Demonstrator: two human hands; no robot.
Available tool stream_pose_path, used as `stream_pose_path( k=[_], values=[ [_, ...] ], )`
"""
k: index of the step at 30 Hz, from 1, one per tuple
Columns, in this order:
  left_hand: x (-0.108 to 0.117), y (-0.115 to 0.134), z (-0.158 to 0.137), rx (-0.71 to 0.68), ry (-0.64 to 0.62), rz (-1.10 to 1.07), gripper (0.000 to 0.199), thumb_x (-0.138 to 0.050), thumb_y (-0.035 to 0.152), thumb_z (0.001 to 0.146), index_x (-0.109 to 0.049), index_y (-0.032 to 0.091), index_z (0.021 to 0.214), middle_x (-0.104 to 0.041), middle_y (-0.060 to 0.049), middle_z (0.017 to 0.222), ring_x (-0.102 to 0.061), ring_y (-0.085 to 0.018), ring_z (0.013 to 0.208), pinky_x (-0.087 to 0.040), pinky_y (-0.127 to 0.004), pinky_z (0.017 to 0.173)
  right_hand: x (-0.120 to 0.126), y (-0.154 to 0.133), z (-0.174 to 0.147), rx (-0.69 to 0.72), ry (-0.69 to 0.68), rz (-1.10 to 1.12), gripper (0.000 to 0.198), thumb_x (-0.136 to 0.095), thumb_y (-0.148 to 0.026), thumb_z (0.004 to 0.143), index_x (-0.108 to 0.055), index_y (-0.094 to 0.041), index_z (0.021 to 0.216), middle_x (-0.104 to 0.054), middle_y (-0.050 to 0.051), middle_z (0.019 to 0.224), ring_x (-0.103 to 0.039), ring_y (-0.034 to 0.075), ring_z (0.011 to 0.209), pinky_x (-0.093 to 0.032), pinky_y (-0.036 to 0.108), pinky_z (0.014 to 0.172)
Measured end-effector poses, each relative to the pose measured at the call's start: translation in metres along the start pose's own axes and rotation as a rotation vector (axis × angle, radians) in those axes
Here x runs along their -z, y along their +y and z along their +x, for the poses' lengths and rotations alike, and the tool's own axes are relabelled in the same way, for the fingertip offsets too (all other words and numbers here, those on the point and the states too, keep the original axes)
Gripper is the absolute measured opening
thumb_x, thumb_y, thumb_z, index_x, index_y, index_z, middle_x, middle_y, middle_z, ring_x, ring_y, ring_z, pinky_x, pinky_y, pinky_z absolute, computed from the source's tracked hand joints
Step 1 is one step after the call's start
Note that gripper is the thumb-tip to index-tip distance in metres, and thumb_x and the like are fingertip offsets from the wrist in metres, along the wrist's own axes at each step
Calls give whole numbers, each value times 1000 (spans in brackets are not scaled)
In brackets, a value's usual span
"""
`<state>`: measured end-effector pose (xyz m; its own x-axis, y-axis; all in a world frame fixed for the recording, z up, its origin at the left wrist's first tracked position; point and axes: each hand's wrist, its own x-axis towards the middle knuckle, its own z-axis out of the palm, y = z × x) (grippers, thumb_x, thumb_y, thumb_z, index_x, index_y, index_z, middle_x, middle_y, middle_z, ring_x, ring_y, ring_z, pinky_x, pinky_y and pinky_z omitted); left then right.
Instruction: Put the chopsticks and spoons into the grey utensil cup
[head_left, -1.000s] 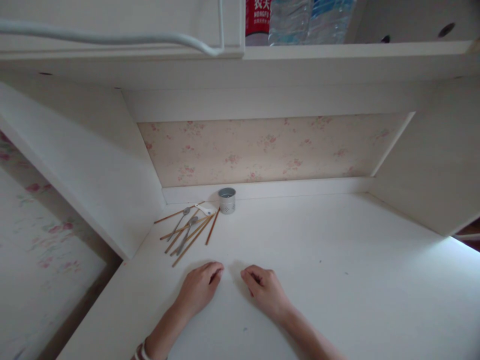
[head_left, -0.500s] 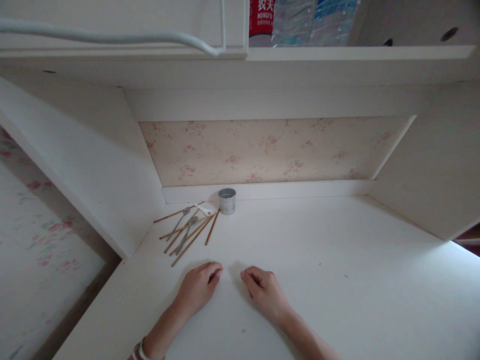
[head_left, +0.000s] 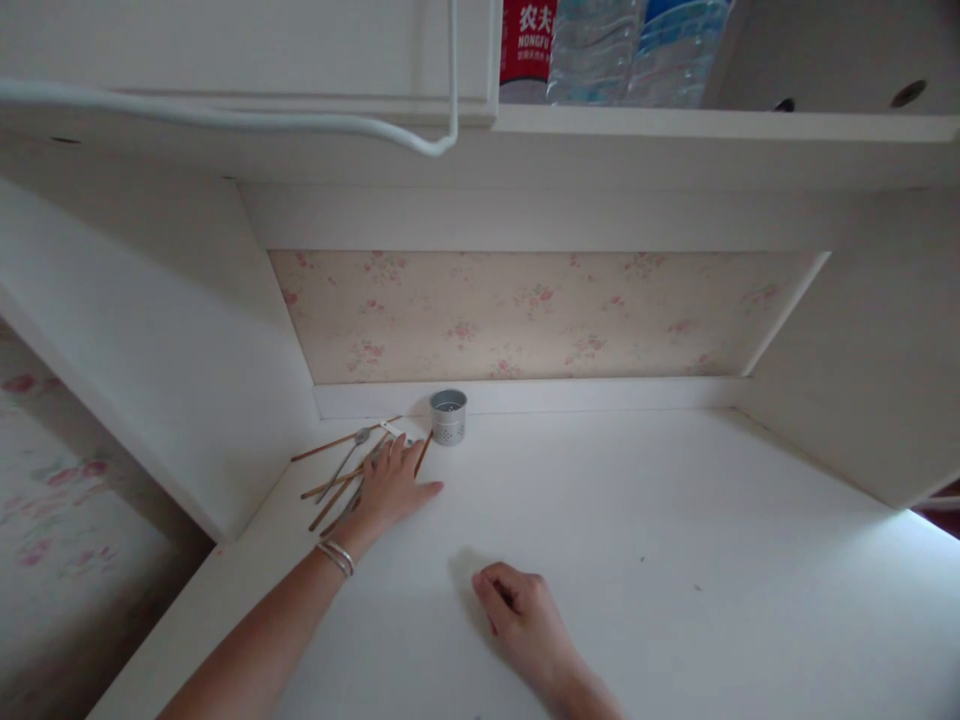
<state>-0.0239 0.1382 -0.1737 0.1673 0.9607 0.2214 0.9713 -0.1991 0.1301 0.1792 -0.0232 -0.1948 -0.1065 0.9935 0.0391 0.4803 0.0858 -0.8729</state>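
My left hand point(head_left: 394, 483) reaches over a loose pile of chopsticks point(head_left: 324, 512) and spoons, its fingers spread and the thumb pointing right. It hides part of the pile; whether it touches anything I cannot tell. A metal spoon point(head_left: 346, 465) lies to the left of the hand. Just past the fingertips shows a white spoon point(head_left: 391, 431), partly covered. Behind the hand, to the right, a grey perforated metal cup point(head_left: 448, 420) stands upright. My right hand point(head_left: 521, 612) rests on the desk nearer to me, fingers curled in, with nothing visible in them.
The white desk point(head_left: 675, 500) runs back to a low ledge below flowered wallpaper point(head_left: 540, 310). White side panels point(head_left: 150, 330) close it in left and right. Overhead, a shelf point(head_left: 675, 122) holds plastic bottles point(head_left: 600, 55), and a white cable point(head_left: 262, 120) hangs along the cabinet.
My left hand has moved forward and left from the bare desk to over the chopsticks and spoons, and its fingers have opened. The right hand stays curled on the desk. The view has tilted slightly.
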Motion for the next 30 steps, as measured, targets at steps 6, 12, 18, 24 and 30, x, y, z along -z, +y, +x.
stream_pose_path(
  k=[6,12,18,24,30],
  values=[
    [-3,-49,54,118,-115,107,94,-47,77,68,-27,30,147,-12,-13,158,-4,-46,141,-3,-77,99,0,1,5,6,-10,-10,38,-43,-38,93,-59,-17,66,-45,-4,53,-39,9,51,-25,21,48],
    [-5,-77,77,101,-361,29,95,-38,86,66,-22,38,147,-10,-9,158,-2,-45,142,-7,-80,96,0,2,10,-1,-9,19,37,-44,-38,92,-58,-17,65,-43,-4,53,-36,9,51,-23,22,47],
    [-1,-73,68,-12,-317,-11,79,-35,81,73,-40,40,139,-28,-9,154,-21,-42,139,-16,-70,102,2,1,10,-20,-12,36,38,-43,-38,92,-58,-18,63,-47,-3,52,-41,9,50,-24,21,47],
    [3,-65,36,-75,-262,-16,64,-40,72,77,-51,37,130,-40,-9,145,-33,-37,133,-27,-61,102,3,-1,10,0,2,20,36,-44,-36,91,-59,-18,64,-48,-3,52,-42,9,50,-26,21,48],
    [1,-44,-8,-1,-243,14,57,-41,59,83,-48,34,134,-38,-12,146,-29,-35,136,-27,-60,102,3,-1,7,39,12,-34,35,-44,-35,91,-64,-19,68,-54,-2,54,-45,11,52,-27,21,49]
  ],
)
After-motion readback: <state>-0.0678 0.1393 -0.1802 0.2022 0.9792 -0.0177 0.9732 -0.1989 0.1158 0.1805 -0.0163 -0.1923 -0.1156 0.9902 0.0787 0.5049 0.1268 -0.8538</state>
